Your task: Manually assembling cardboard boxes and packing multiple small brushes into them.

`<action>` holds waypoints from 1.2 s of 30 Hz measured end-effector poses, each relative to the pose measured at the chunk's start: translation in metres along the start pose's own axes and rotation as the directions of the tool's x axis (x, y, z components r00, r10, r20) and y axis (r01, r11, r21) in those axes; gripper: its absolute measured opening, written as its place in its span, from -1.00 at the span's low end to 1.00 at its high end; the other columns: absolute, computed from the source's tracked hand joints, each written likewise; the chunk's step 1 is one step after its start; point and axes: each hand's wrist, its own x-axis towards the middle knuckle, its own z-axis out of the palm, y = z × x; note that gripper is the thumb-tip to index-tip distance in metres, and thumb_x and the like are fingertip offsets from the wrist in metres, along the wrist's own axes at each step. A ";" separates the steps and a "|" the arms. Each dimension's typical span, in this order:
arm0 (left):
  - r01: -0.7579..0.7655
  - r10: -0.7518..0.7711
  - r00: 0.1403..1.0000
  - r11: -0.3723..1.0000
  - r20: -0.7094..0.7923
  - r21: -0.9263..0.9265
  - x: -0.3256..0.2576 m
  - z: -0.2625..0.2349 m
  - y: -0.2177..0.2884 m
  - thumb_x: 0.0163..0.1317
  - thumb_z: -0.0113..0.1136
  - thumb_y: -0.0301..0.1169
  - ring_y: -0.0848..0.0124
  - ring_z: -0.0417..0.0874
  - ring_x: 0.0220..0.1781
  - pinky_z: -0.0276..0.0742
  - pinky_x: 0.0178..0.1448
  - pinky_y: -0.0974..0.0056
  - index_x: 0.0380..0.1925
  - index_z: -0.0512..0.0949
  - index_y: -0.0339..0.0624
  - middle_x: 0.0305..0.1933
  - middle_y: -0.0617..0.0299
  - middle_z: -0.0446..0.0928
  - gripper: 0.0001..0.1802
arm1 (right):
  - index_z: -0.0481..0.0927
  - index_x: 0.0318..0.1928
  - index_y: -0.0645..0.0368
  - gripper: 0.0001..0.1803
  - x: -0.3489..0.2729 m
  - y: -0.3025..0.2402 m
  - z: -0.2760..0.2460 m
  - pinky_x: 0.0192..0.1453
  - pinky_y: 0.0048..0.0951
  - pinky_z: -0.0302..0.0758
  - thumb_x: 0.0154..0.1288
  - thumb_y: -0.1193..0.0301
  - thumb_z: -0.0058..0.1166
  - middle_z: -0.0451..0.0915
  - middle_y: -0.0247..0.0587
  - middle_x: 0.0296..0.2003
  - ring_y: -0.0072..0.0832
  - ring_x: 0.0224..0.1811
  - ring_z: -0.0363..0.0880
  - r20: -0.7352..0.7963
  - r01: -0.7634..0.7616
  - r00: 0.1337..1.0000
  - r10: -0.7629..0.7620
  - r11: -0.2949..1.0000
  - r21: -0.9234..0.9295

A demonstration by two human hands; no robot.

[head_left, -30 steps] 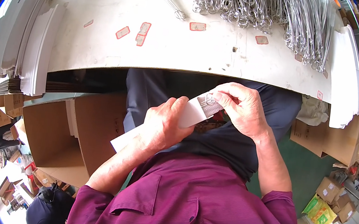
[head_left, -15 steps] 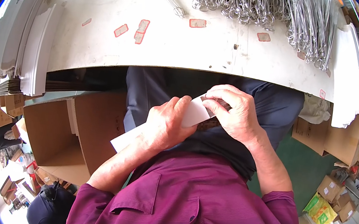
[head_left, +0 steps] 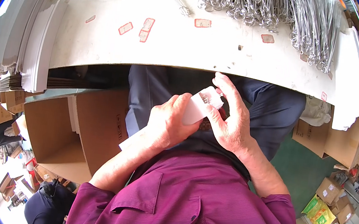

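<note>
A long, narrow white box (head_left: 194,110) lies slantwise over my lap, with my left hand (head_left: 168,118) closed around its middle. The box's lower end shows past my left forearm. At its upper end sits a dark printed patch, and a shiny piece with a jagged edge, like clear tape, sticks out there. My right hand (head_left: 234,121) is beside that end, its fingers stretched out and apart from the thumb. The thumb is close to the box's edge; whether it touches, I cannot tell. Something dark and red is partly hidden below my right palm.
A white table (head_left: 160,50) lies ahead, with a pile of metal skewers (head_left: 307,33) with looped ends at its far right. Stacks of white card (head_left: 38,48) stand at the left, another (head_left: 350,75) at the right. An open cardboard box (head_left: 56,136) is at lower left.
My right hand's fingers have come off the box's upper end and spread, uncovering the dark patch and the jagged clear piece. My left hand keeps its hold.
</note>
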 end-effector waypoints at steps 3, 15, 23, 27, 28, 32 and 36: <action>0.003 -0.003 1.000 1.000 -0.018 0.000 0.002 0.000 -0.002 -0.01 0.55 -0.28 -0.01 0.78 -0.14 0.74 -0.10 0.03 0.07 0.54 -0.28 -0.11 -0.06 0.68 -0.37 | 0.36 0.38 0.40 -0.35 -0.006 -0.003 -0.002 0.34 -0.15 0.55 0.38 0.43 0.30 0.49 0.25 0.30 0.08 0.27 0.59 0.072 0.033 0.997 -0.028 0.997 -0.067; -0.047 0.048 0.997 0.999 -0.064 0.012 0.003 0.004 -0.005 -0.02 0.55 -0.24 0.06 0.78 -0.21 0.74 -0.19 0.06 0.04 0.52 -0.27 -0.19 0.00 0.67 -0.36 | 0.61 0.17 0.38 -0.58 -0.012 -0.009 -0.001 0.35 -0.13 0.54 0.37 0.42 0.29 0.58 0.19 0.22 0.07 0.25 0.60 0.068 0.062 0.996 -0.057 0.995 -0.081; -0.012 0.012 1.000 1.000 -0.010 -0.018 -0.001 0.008 -0.002 0.00 0.61 -0.27 0.02 0.79 -0.06 0.76 -0.03 0.08 0.17 0.51 -0.26 -0.03 -0.07 0.69 -0.27 | 0.63 0.17 0.37 -0.69 -0.002 -0.001 -0.026 0.01 -0.38 0.61 0.55 0.47 0.05 0.71 0.05 -0.08 -0.34 -0.10 0.72 0.473 -0.403 0.825 0.311 0.909 0.105; -0.072 0.066 0.996 0.993 -0.056 -0.098 0.004 0.008 0.002 0.02 0.63 -0.19 0.06 0.80 -0.07 0.77 -0.06 0.09 0.24 0.46 -0.16 -0.02 -0.03 0.69 -0.20 | 0.58 0.25 0.36 -0.64 -0.005 0.002 -0.025 -0.03 -0.42 0.62 0.58 0.48 -0.04 0.74 0.01 -0.05 -0.41 -0.13 0.72 0.491 -0.509 0.812 0.316 0.795 0.330; -0.099 0.090 0.993 0.989 -0.077 -0.113 0.007 0.008 0.002 0.04 0.62 -0.12 0.09 0.81 -0.10 0.78 -0.11 0.10 0.25 0.46 -0.10 -0.05 0.00 0.68 -0.20 | 0.58 0.27 0.36 -0.63 -0.005 0.001 -0.026 -0.04 -0.43 0.62 0.59 0.49 -0.07 0.74 0.00 -0.04 -0.42 -0.13 0.72 0.481 -0.557 0.804 0.349 0.726 0.403; -0.054 0.044 0.997 0.986 -0.062 -0.159 0.012 0.001 0.009 0.06 0.61 -0.14 0.08 0.80 -0.09 0.78 -0.10 0.10 0.25 0.46 -0.06 -0.02 0.01 0.68 -0.23 | 0.49 0.36 0.33 -0.60 -0.008 -0.004 -0.014 -0.01 -0.43 0.64 0.62 0.49 -0.12 0.75 0.00 -0.14 -0.48 -0.13 0.71 0.226 -0.246 0.957 0.181 0.919 0.307; -0.017 0.014 1.000 0.978 -0.016 -0.207 0.013 -0.003 0.010 0.08 0.60 -0.22 0.06 0.80 -0.05 0.77 -0.03 0.10 0.25 0.45 -0.05 0.01 0.00 0.68 -0.25 | 0.47 0.36 0.34 -0.60 -0.013 -0.005 -0.006 -0.04 -0.45 0.65 0.61 0.50 -0.06 0.75 -0.06 -0.20 -0.54 -0.18 0.70 0.138 -0.323 0.945 0.296 0.909 0.262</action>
